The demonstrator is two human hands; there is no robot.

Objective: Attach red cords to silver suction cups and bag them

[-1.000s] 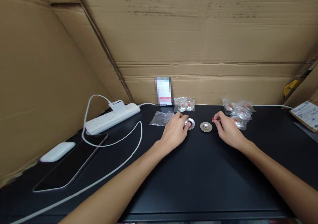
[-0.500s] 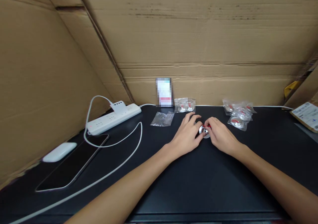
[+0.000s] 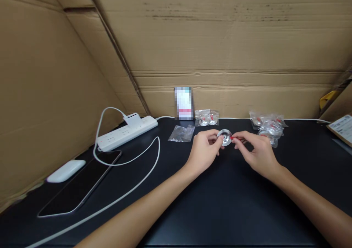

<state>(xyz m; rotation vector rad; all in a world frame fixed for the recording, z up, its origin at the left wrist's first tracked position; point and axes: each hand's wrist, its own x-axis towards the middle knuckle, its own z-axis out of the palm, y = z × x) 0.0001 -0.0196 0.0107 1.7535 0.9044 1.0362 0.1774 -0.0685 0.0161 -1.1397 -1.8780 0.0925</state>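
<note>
My left hand [image 3: 206, 147] pinches a small, round, shiny silver metal disc [image 3: 227, 141] with a dished face and a dark spot at its centre. The disc is tilted towards me, and the thumb lies over its left edge. My right hand [image 3: 255, 150] is just to the right, its thumb and forefinger closed on a small red strip [image 3: 232, 138] at the disc's right rim. Most of the strip is hidden by the fingers, and I cannot tell whether it joins the disc.
Similar bagged discs [image 3: 271, 125] lie behind my right hand, and more bagged discs [image 3: 204, 120] near the propped screen [image 3: 184, 103]. A crumpled clear bag [image 3: 181, 133] lies left of my hands. Farther left are a power strip [image 3: 126, 132], white cable [image 3: 132, 185], phone [image 3: 82, 183] and white case [image 3: 66, 171].
The disc has been raised and tilted towards me in my left hand. My right hand has drawn to the right, pinching the red strip beside the rim.
</note>
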